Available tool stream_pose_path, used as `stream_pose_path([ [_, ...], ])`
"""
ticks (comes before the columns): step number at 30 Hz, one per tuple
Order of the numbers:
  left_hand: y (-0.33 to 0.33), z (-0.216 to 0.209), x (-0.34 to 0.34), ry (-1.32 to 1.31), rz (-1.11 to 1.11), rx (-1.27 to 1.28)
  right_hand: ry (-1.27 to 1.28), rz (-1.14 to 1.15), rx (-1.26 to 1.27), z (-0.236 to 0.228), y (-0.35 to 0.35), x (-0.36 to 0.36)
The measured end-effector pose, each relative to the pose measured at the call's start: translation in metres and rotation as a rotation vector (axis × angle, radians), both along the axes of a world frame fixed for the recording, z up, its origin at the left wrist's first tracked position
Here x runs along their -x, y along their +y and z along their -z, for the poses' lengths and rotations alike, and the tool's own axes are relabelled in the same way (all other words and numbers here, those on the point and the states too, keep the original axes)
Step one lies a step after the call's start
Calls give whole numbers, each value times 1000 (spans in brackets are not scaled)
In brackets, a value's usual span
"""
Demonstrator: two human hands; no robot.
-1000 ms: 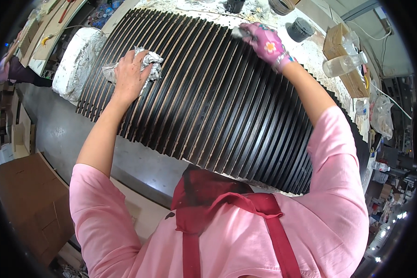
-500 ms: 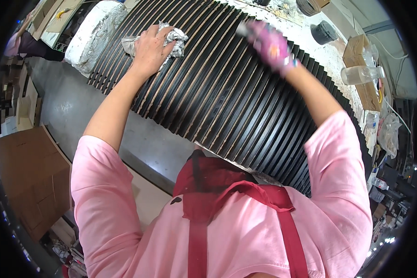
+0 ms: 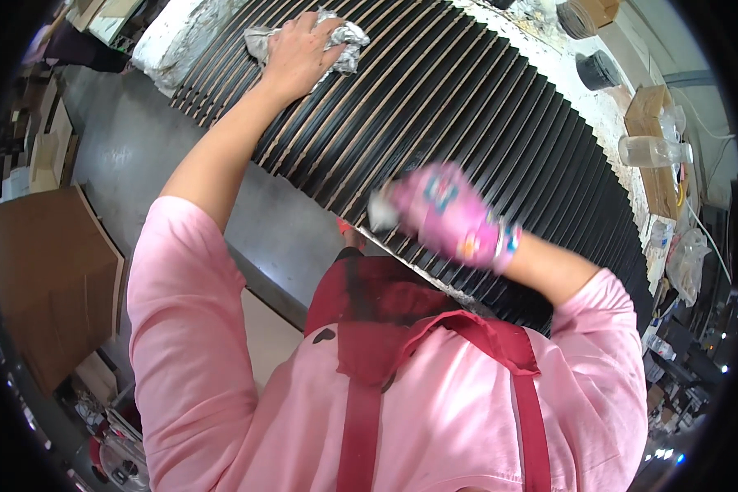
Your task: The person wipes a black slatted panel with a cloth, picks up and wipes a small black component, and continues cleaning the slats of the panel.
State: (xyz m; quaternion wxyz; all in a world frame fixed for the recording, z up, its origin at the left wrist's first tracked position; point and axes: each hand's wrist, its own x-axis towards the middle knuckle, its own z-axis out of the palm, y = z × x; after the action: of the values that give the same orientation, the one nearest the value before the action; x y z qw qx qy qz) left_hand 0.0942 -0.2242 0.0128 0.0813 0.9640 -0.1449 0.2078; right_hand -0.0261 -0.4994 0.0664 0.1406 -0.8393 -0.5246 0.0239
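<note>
Long black strips [image 3: 467, 90] with pale gaps or edges lie side by side across the white work surface in front of me. My left hand [image 3: 299, 57], bare, presses with bent fingers on a crumpled white-and-grey rag [image 3: 351, 51] over the strips toward the far left. A pink patterned glove covers my right hand [image 3: 447, 215], which is closed and blurred near the strips' close ends. From its fingers a small white wad [image 3: 382, 211] pokes out, probably cloth; motion smears its shape.
At the left end stands a white wrapped bundle [image 3: 184, 41]. Along the far right are a dark tub [image 3: 597, 72], an open cardboard box [image 3: 648, 111] and a clear plastic bottle [image 3: 654, 152]. A large cardboard sheet [image 3: 53, 279] stands at left, beside the grey floor [image 3: 139, 152].
My right hand has swept from the strips' far ends toward me, to their near ends, with the white wad. My left hand stays on the rag, while the view has shifted slightly.
</note>
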Motion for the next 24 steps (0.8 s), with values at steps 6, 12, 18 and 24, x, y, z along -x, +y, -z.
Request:
stream_pose_path([
  [6,-3,2,-7,-24,5,-35,-57,65,-351,-12,16,-52],
  [12,8,11,-11,-50,23,-73,3,-260,-206,3,24,36],
  [18,-3,-11,-18,176,25,-114,145,291,-282,0,5,-52],
  [24,-2,-9,-7,172,-32,-147,105,-253,-52,-19,17,28],
])
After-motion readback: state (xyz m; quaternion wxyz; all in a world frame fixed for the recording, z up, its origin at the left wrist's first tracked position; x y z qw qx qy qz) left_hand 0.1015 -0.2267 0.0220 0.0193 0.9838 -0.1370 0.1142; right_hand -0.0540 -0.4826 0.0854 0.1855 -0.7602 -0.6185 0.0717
